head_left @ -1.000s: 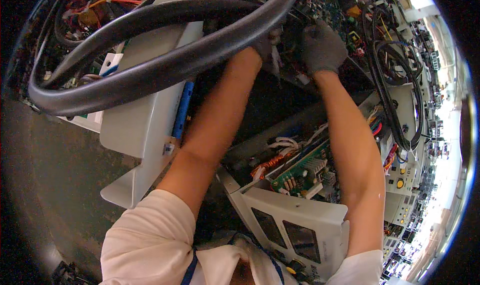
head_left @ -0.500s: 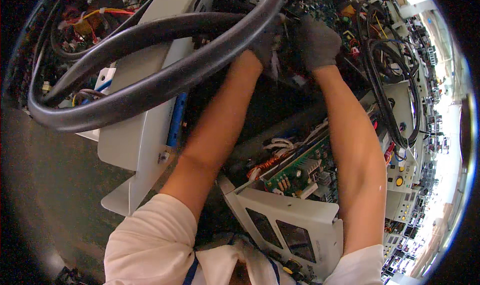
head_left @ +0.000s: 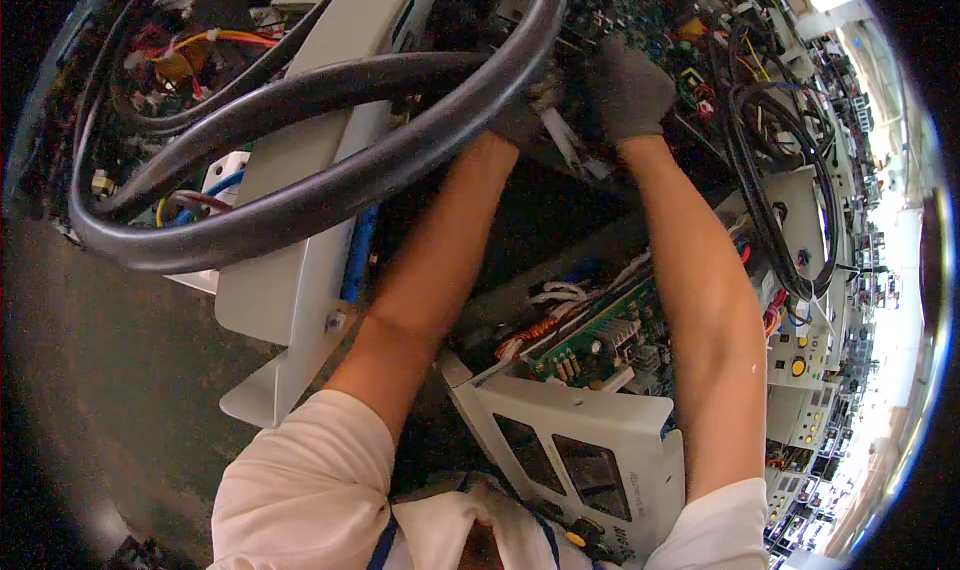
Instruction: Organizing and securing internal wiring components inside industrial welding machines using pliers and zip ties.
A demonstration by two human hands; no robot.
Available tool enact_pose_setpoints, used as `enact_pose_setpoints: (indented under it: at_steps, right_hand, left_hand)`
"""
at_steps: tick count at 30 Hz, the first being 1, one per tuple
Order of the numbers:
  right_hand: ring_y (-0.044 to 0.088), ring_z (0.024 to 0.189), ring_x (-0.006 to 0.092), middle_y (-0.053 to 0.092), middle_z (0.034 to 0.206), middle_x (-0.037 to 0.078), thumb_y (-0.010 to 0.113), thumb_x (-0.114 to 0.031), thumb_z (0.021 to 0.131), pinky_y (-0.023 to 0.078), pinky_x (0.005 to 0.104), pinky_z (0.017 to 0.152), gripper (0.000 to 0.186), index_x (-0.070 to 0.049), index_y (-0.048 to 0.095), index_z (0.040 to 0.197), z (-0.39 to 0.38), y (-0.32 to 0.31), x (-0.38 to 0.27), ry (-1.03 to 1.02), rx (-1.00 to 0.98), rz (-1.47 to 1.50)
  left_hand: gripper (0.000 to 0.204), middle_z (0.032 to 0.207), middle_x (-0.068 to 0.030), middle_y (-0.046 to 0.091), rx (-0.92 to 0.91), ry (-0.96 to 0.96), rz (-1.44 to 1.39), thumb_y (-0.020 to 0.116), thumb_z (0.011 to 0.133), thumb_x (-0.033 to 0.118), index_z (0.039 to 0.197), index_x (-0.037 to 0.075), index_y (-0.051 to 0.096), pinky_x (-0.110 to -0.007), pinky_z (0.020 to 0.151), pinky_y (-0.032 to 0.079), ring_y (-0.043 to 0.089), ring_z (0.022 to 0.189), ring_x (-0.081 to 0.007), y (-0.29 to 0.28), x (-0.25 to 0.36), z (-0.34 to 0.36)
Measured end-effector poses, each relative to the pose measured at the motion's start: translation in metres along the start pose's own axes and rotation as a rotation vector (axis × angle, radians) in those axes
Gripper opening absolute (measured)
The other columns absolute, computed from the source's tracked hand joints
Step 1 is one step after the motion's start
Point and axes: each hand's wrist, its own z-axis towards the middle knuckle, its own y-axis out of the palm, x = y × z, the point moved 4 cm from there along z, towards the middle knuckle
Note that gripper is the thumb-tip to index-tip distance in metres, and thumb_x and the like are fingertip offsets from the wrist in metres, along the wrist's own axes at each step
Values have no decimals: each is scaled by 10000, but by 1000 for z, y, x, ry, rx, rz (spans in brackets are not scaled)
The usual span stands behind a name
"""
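Two gloved hands deep in an opened machine at the far side. Left hand [head_left: 520,120] half hidden behind a thick black hose [head_left: 330,195]; finger state impossible to tell. Right hand [head_left: 628,88] curled shut on dark parts beside a bundle of white wires [head_left: 560,135]. One green circuit board [head_left: 600,340] nearer, one grey panel [head_left: 575,445] nearest.

Bright daylight from the right, washed out to white glare there. Dim and shadowed on the left, over the floor [head_left: 110,390]. Strong fisheye bending, black corners, blue fringe at the rim. Slightly soft and grainy overall.
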Motion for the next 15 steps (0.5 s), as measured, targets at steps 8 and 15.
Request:
enact_pose_setpoints:
  at_steps: [8, 15]
  right_hand:
    - [639, 744, 348, 645, 776, 137, 564, -339, 818, 500, 456, 611, 262, -138, 589, 984, -6, -10, -17, 126, -385, 47]
    - [630, 833, 358, 651, 893, 189, 594, -350, 808, 508, 449, 716, 347, -148, 608, 1090, -6, -5, -3, 101, -420, 236]
  left_hand:
    - [164, 630, 40, 426, 167, 40, 131, 480, 911, 280, 847, 129, 493, -214, 323, 297, 392, 444, -73, 6, 8, -3]
    - [143, 590, 43, 420, 313, 61, 324, 578, 855, 216, 785, 140, 479, -214, 319, 289, 377, 411, -71, 30, 8, -12]
